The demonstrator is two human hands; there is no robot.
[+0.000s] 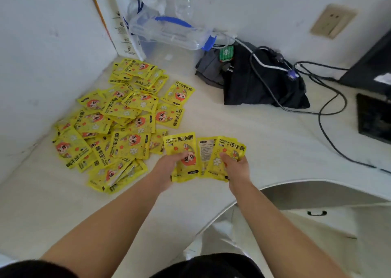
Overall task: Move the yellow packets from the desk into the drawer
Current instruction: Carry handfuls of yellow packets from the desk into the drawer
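1. The left forearm (pixel 110 218) and right forearm (pixel 275 220), both bare, reach forward from the bottom of the view and angle in toward each other.
2. The left hand (pixel 168 168) lies knuckles up, its thumb curled over the face of a fan of yellow packets (pixel 179 144).
3. The right hand (pixel 236 167) grips more of these packets, its thumb pressed on top.
4. The two hands sit level and near each other, not touching.

Office-type desk corner.
Seen: white curved desk (pixel 243 125) w/ black monitor (pixel 370 66), loose black cables (pixel 330 100), beige wall socket (pixel 333 20), white drawer (pixel 296 219) below.
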